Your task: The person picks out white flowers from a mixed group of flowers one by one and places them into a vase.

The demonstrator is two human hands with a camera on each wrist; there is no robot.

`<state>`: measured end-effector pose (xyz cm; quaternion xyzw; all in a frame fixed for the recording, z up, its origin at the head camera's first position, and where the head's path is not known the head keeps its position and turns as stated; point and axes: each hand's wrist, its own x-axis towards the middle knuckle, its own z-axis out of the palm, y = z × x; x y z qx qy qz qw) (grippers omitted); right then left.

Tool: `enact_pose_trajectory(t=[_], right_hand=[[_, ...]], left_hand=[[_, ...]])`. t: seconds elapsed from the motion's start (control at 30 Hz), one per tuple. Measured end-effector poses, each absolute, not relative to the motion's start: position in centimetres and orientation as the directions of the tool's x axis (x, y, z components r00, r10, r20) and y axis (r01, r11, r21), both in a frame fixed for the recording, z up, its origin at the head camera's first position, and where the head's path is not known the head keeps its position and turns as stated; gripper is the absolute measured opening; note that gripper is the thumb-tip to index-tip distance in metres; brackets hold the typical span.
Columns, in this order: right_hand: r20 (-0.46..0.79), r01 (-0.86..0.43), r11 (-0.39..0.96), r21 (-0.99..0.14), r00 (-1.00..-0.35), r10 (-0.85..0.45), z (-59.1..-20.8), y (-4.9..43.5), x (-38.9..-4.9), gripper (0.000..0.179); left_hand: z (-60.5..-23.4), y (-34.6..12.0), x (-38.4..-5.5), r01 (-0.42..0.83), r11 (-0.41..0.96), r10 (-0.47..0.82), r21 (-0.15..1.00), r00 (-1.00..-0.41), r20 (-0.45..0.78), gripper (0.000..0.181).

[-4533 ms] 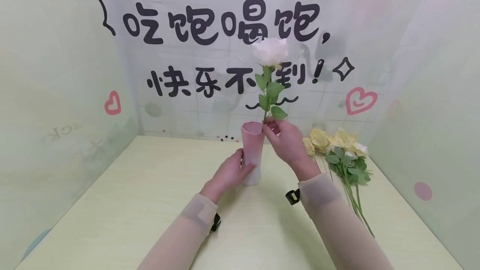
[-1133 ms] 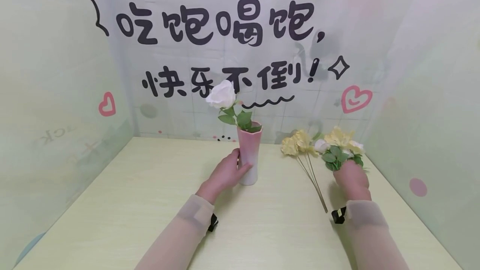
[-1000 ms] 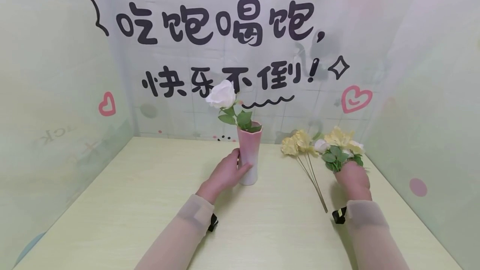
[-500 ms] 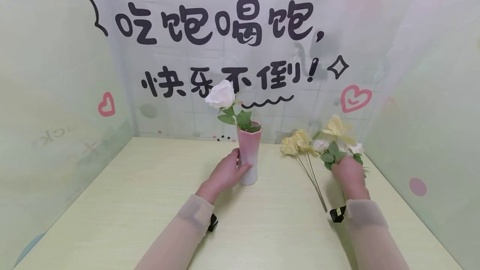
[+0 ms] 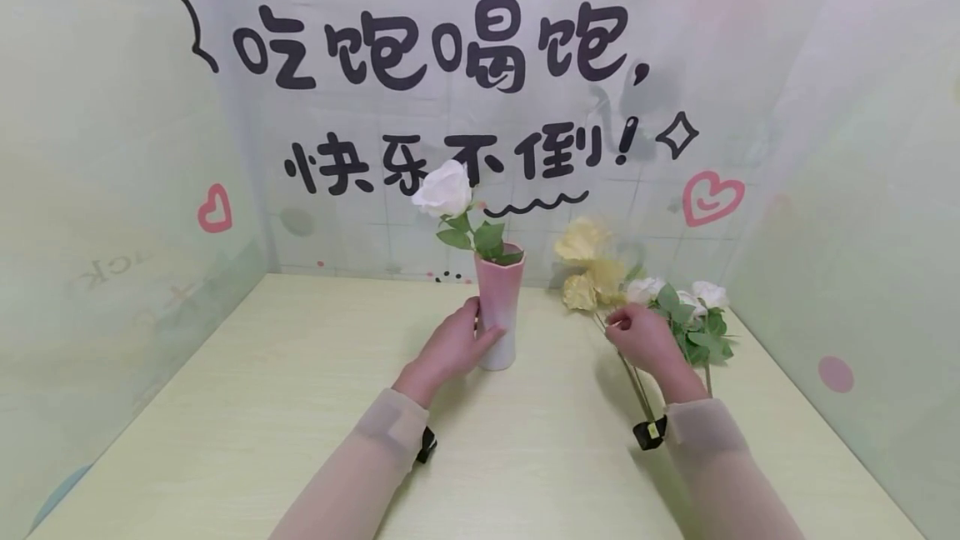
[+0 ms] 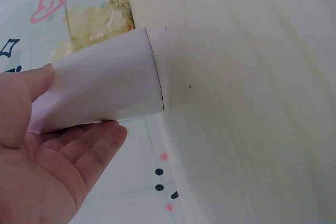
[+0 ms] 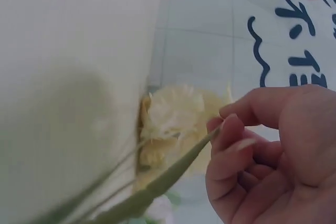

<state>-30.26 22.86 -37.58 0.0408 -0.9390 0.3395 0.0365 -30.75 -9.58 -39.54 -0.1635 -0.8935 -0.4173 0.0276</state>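
Note:
My left hand (image 5: pixel 447 348) holds a pink-to-white vase (image 5: pixel 500 298) upright on the table, thumb on the near side and fingers around the back. A white rose (image 5: pixel 444 190) stands in the vase and leans left, its leaves at the rim. To the right, my right hand (image 5: pixel 652 348) pinches the thin stem (image 7: pixel 181 165) of a yellow flower (image 5: pixel 583 240) between thumb and fingertips. Its blurred bloom is raised above two other yellow flowers (image 5: pixel 580 292) lying on the table. In the left wrist view the vase's white lower part (image 6: pixel 105 82) lies between thumb and fingers.
Several white roses (image 5: pixel 708 294) with green leaves lie at the right, beside my right wrist. A printed backdrop (image 5: pixel 360 232) with black lettering closes off the back of the table (image 5: pixel 300 407), and side walls (image 5: pixel 847 290) stand left and right.
The white rose went into the vase earlier. My right hand has since lifted a yellow flower from the right-hand bunch and moved it left. The left hand stays on the vase.

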Motion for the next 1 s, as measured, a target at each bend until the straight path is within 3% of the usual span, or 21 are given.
enact_pose_trajectory(t=[0.4, 1.0], right_hand=[[-0.089, -0.075, 0.739, -0.670, -0.980, -0.180, -40.5, 20.1, -30.3, 0.016], [-0.084, -0.047, 0.771, -0.635, -0.988, -0.130, -39.7, 21.1, -30.0, 0.018]], left_hand=[[-39.7, -9.5, -30.8, 0.326, 0.597, 0.268, 0.733, -0.942, 0.201, 0.067], [-39.8, -9.6, -30.8, 0.334, 0.596, 0.273, 0.730, -0.939, 0.208, 0.066]])
